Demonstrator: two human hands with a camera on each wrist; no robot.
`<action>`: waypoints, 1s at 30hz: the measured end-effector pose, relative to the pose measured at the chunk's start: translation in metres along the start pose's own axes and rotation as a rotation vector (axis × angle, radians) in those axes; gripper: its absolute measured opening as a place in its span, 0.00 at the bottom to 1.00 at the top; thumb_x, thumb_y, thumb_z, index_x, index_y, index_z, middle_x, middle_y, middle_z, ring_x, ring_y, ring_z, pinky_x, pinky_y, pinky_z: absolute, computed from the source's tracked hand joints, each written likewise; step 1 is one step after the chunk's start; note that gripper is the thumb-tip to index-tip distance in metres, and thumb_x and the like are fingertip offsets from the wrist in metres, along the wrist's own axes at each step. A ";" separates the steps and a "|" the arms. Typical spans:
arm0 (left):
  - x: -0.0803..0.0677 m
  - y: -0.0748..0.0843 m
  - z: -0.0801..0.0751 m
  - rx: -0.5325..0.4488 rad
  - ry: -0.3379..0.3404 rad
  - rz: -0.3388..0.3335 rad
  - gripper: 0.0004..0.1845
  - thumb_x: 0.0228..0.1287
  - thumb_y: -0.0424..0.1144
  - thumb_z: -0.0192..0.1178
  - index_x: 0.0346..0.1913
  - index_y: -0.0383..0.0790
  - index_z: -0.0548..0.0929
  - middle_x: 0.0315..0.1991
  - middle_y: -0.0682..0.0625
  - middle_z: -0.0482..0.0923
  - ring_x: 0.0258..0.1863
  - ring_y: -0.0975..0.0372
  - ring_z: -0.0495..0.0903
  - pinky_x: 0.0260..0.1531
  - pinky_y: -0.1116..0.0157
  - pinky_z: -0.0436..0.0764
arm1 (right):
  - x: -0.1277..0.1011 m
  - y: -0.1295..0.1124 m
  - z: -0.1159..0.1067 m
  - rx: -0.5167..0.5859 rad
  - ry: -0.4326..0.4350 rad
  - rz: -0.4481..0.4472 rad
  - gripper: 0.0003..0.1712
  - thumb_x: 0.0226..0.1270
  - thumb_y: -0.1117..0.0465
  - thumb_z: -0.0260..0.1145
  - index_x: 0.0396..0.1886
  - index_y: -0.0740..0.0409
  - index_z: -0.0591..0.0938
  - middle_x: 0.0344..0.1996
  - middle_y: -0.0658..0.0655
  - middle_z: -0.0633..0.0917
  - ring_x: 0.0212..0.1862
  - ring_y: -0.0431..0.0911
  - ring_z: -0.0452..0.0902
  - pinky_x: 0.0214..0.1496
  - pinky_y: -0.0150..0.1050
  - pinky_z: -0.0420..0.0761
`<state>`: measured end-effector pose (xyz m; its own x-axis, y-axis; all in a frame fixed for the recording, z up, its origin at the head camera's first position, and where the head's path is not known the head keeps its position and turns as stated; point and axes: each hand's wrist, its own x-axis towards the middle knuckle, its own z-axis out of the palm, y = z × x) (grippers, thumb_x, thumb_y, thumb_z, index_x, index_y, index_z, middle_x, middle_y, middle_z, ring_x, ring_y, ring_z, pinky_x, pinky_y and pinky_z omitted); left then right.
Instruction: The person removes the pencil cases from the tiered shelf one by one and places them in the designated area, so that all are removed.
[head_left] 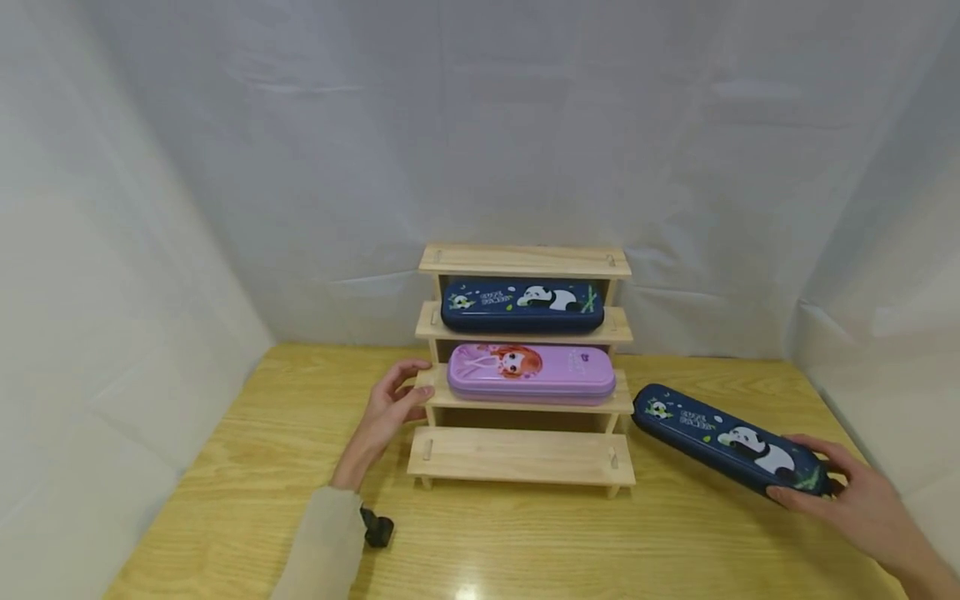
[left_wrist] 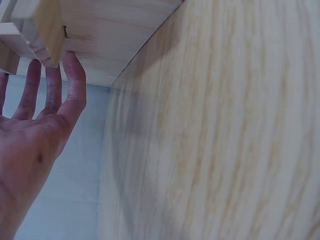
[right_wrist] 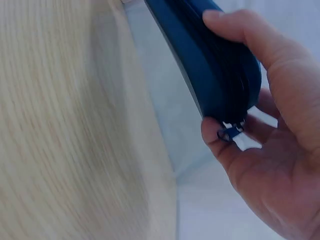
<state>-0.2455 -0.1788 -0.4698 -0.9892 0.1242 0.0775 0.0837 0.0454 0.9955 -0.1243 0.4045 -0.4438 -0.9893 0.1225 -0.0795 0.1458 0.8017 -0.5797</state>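
Note:
A stepped wooden rack (head_left: pixel 517 457) stands on the table, and its left end is held by my left hand (head_left: pixel 386 410), with the thumb at a shelf's edge and the fingers beside the upright. In the left wrist view, the fingers of the left hand (left_wrist: pixel 37 125) reach up against the wood; the thumb is hidden. Off to the right, my right hand (head_left: pixel 855 492) grips one end of a dark blue panda pencil case (head_left: pixel 731 437), tilted and raised over the table. Near the fingers in the right wrist view hangs its zipper pull (right_wrist: pixel 230 132).
Another blue panda pencil case (head_left: pixel 522 306) lies on the rack's upper step, and a pink pencil case (head_left: pixel 532 372) with a cartoon girl lies one step below. A small black object (head_left: pixel 378 530) is by the left sleeve (head_left: pixel 322 542). White sheeting (head_left: pixel 525 125) surrounds the table (head_left: pixel 247 492).

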 end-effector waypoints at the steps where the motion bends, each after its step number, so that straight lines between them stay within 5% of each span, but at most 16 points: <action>1: 0.000 -0.001 0.000 0.002 0.000 -0.001 0.23 0.72 0.38 0.62 0.66 0.40 0.72 0.57 0.50 0.73 0.45 0.64 0.80 0.39 0.65 0.87 | 0.001 -0.001 0.001 -0.006 0.008 0.017 0.52 0.61 0.41 0.76 0.75 0.63 0.64 0.63 0.81 0.67 0.53 0.71 0.72 0.34 0.34 0.76; 10: 0.000 0.000 0.000 -0.015 0.000 0.004 0.22 0.71 0.37 0.62 0.66 0.42 0.73 0.57 0.52 0.73 0.44 0.64 0.80 0.39 0.63 0.87 | 0.012 -0.009 0.015 -0.003 0.134 0.042 0.51 0.58 0.39 0.77 0.72 0.62 0.69 0.58 0.76 0.76 0.46 0.55 0.76 0.31 0.30 0.71; 21: 0.000 0.001 0.000 -0.004 -0.001 -0.002 0.23 0.72 0.38 0.63 0.66 0.42 0.73 0.57 0.52 0.74 0.44 0.63 0.80 0.40 0.62 0.87 | 0.030 -0.028 0.027 -0.020 0.192 0.079 0.53 0.59 0.34 0.73 0.71 0.66 0.68 0.61 0.77 0.73 0.53 0.66 0.74 0.38 0.40 0.71; 30: 0.000 0.000 0.000 -0.005 0.001 0.000 0.22 0.72 0.37 0.62 0.65 0.42 0.74 0.58 0.50 0.74 0.45 0.63 0.80 0.40 0.60 0.87 | 0.039 -0.043 0.033 -0.051 0.195 -0.041 0.51 0.60 0.35 0.73 0.71 0.64 0.70 0.64 0.82 0.70 0.57 0.71 0.71 0.46 0.61 0.75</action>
<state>-0.2455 -0.1786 -0.4697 -0.9894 0.1228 0.0778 0.0833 0.0402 0.9957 -0.1695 0.3561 -0.4486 -0.9748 0.1967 0.1049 0.1109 0.8362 -0.5371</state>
